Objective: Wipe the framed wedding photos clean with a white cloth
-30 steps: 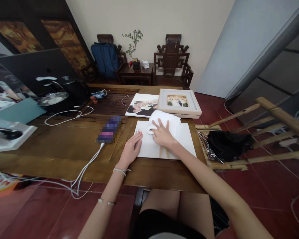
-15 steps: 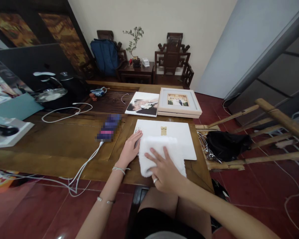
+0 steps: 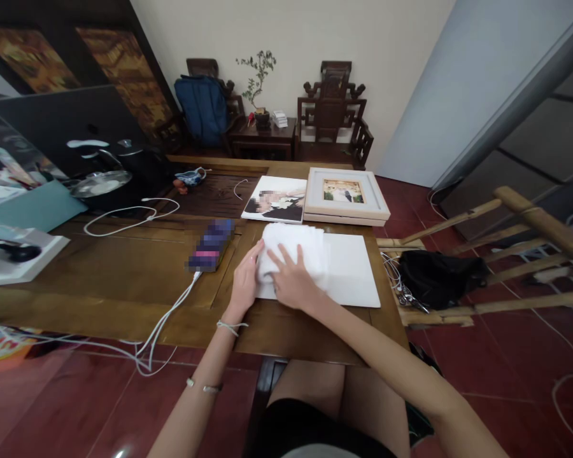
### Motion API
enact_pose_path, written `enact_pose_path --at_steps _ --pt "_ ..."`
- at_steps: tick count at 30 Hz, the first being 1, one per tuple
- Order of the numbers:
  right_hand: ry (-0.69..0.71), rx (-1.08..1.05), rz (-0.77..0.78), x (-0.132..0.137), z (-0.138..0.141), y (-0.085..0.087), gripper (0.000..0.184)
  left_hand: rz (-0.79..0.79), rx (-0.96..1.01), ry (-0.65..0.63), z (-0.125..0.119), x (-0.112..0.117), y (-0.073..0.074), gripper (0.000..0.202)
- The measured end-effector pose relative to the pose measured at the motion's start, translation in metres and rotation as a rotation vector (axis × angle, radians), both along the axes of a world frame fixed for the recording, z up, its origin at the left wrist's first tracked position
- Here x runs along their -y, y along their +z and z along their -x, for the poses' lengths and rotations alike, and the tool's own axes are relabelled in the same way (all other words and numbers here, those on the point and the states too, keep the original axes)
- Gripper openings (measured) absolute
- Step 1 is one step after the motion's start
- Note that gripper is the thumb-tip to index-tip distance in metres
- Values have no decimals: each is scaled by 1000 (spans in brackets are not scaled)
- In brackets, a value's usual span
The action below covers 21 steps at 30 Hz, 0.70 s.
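A white cloth [image 3: 296, 238] lies bunched on the left part of a flat white board [image 3: 356, 270], which rests near the table's front edge. My right hand [image 3: 291, 283] presses on the cloth from above, its fingers spread. Along the board's left edge lies my left hand [image 3: 246, 280], fingers stretched out and touching the board or the cloth's side; exactly which, I cannot tell. The board's small tan fitting is hidden under the cloth. Just beyond are a photo print [image 3: 277, 200] and a light wooden picture frame [image 3: 382, 207] with a photo inside.
A phone [image 3: 210, 245] with a white cable lies left on the wooden table [image 3: 138, 286]. Further left stand a lidded pot [image 3: 102, 184] and a white holder [image 3: 33, 261]. To the right is a bamboo rack [image 3: 539, 213] with a black bag [image 3: 439, 277].
My right hand has slid the cloth away from me and to the left over the board, covering the tan fitting. My left hand stays at the left edge, slightly shifted.
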State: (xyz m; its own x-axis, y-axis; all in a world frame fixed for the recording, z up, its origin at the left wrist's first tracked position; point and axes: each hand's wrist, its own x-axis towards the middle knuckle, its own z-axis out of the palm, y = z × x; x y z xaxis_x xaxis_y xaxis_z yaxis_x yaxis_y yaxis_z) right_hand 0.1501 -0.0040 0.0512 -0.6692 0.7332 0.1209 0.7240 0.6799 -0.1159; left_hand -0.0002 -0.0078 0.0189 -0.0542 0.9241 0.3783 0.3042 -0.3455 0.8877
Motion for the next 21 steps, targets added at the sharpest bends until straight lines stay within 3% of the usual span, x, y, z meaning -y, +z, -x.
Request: enact_pose_path --at_steps 4,8,12,16,21 --pt "216 -27 104 54 -13 10 27 -27 110 30 1 0 -4 53" --pt "209 -74 239 73 -43 23 27 -46 -130 -19 -2 1 -2 50" --pt "8 -122 252 41 -64 25 33 -70 -367 -82 -6 0 -1 43" --pt "-227 -135 257 -15 -56 22 39 -87 -456 -70 -5 -3 -5 39" --pt "-183 -211 341 -66 -7 31 43 -93 -506 -62 -4 -5 -9 37"
